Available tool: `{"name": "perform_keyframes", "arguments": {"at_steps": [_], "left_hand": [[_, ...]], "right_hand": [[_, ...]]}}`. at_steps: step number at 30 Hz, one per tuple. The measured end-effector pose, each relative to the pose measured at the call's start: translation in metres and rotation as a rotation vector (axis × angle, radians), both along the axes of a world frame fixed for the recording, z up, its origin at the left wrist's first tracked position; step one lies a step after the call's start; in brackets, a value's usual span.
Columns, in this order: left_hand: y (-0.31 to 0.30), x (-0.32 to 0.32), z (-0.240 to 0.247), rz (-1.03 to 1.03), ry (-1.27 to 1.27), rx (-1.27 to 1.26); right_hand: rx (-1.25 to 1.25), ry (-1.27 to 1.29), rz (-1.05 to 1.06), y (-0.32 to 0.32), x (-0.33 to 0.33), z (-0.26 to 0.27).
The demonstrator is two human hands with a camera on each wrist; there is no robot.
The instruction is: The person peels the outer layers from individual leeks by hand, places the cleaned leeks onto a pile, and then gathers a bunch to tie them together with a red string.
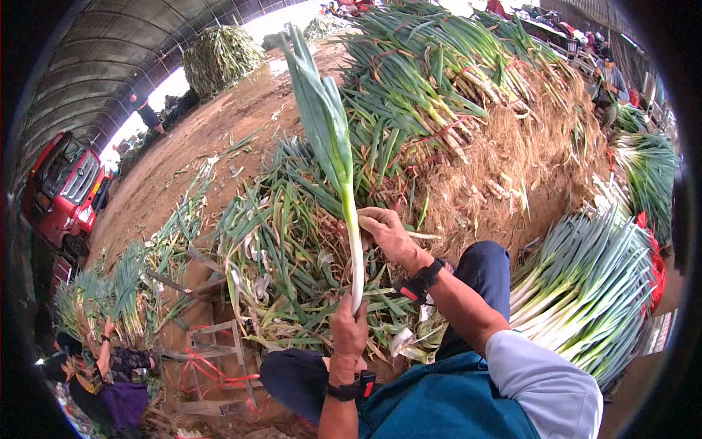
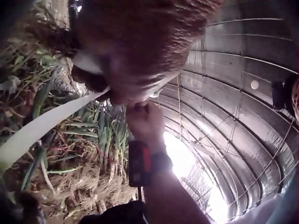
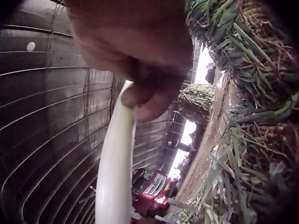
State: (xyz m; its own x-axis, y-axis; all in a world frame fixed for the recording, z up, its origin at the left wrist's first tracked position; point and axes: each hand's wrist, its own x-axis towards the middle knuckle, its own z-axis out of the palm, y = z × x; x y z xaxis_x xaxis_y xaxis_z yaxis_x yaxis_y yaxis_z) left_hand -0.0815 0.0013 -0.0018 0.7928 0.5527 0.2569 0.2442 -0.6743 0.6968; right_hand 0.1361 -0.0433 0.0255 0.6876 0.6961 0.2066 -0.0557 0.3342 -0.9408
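Observation:
A long leek [image 1: 349, 219] stands nearly upright before me, its white stalk low and its broad green leaves at the top. My left hand [image 1: 348, 333] grips the stalk's white lower end, fingers curled round it. Higher up, my right hand [image 1: 393, 235] pinches the stalk from the right, around where white turns to pale green. From the right wrist, the fingertips [image 3: 133, 95] press on the smooth white stalk. A thin pale strip [image 1: 424, 235] sticks out to the right beside that hand.
Stripped leaves [image 1: 292, 256] pile up in front of my knees. Tied leek bundles [image 1: 431, 80] with roots stack behind; clean leeks [image 1: 585, 293] lie at my right. A low metal frame [image 1: 219, 358] stands left, near a crouching person [image 1: 110, 373]. A red truck [image 1: 69, 190] is parked far left.

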Motion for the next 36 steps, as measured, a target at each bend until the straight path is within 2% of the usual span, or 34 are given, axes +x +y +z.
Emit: {"name": "perform_keyframes", "arguments": {"at_steps": [3, 6, 8, 11, 12, 13, 14, 15, 16, 17, 19, 21, 22, 23, 24, 25, 26, 27, 28, 29, 31, 32, 33, 34, 35, 36], "left_hand": [[0.001, -0.005, 0.006, -0.054, -0.017, -0.165], [0.006, -0.013, 0.017, -0.156, 0.008, -0.515], [-0.004, -0.012, 0.032, -0.185, -0.153, -0.625], [-0.007, -0.007, 0.042, -0.205, -0.282, -0.805], [-0.007, -0.008, 0.043, -0.199, -0.313, -0.866], [-0.006, -0.007, 0.041, -0.198, -0.312, -0.933], [-0.005, -0.004, 0.035, -0.184, -0.322, -0.989], [0.001, -0.004, 0.027, -0.161, -0.338, -1.036], [0.008, 0.0, 0.009, -0.212, -0.373, -1.032], [0.017, 0.006, -0.01, -0.272, -0.41, -1.014], [0.023, 0.007, -0.037, -0.024, -0.233, -1.163], [0.023, 0.01, -0.069, 0.046, -0.105, -1.132], [0.022, 0.006, -0.08, 0.043, -0.061, -1.044], [0.028, 0.004, -0.103, -0.023, -0.14, -1.014], [0.024, -0.004, -0.091, -0.044, -0.192, -0.926], [0.021, -0.014, -0.066, -0.034, -0.109, -1.239], [0.021, -0.013, -0.069, -0.016, -0.07, -1.188], [0.019, -0.014, -0.049, -0.112, -0.069, -1.135], [0.017, -0.012, -0.039, -0.107, -0.092, -1.287], [0.016, -0.009, -0.038, -0.081, -0.052, -1.246], [0.013, -0.01, -0.026, -0.165, -0.033, -1.078], [0.006, -0.008, -0.034, -0.164, -0.063, -0.983], [-0.003, -0.005, -0.027, -0.127, 0.016, -0.816], [-0.016, -0.009, -0.014, -0.084, 0.097, -0.651], [-0.021, -0.011, -0.005, -0.035, 0.17, -0.479], [-0.017, -0.015, -0.019, -0.035, 0.146, -0.41]], "right_hand": [[0.062, 0.065, 0.028, -0.008, -0.006, 0.017], [0.1, 0.084, 0.03, -0.007, -0.005, 0.021], [0.133, 0.174, 0.064, -0.009, -0.013, 0.032], [0.149, 0.348, 0.197, -0.006, -0.008, 0.007], [0.096, 0.29, 0.244, -0.009, -0.014, 0.006], [-0.1, 0.124, 0.217, -0.024, -0.024, 0.004], [-0.161, -0.45, 0.08, -0.014, -0.022, -0.036], [-0.43, -0.761, 0.193, -0.015, -0.028, -0.06], [-0.24, -0.781, 0.322, -0.024, -0.045, -0.084], [-0.251, -0.79, 0.476, -0.034, -0.061, -0.097], [-0.543, -0.869, 0.845, -0.053, -0.09, -0.136], [-0.895, -0.97, 1.185, -0.057, -0.093, -0.204], [-0.882, -1.117, 1.163, -0.05, -0.068, -0.237], [-0.875, -1.242, 1.142, -0.046, -0.039, -0.251], [-0.665, -1.271, 0.907, -0.056, -0.015, -0.263], [-0.466, -1.298, 0.66, -0.065, 0.009, -0.275], [-0.693, -1.003, 0.596, -0.063, 0.018, -0.241], [-0.862, -0.619, 0.456, -0.062, 0.025, -0.202], [-0.949, -0.286, 0.259, -0.061, 0.032, -0.162], [-0.525, 0.19, 0.142, -0.063, 0.03, -0.143], [-0.465, 0.465, 0.175, -0.046, 0.0, -0.081], [-0.273, 0.479, 0.322, -0.038, -0.004, -0.083], [-0.253, 0.026, 0.325, -0.026, -0.001, -0.095], [-0.216, -0.405, 0.223, -0.016, -0.002, -0.098], [-0.148, -0.559, 0.133, -0.004, -0.002, -0.098], [-0.002, -0.773, 0.032, 0.004, -0.003, -0.084]]}}
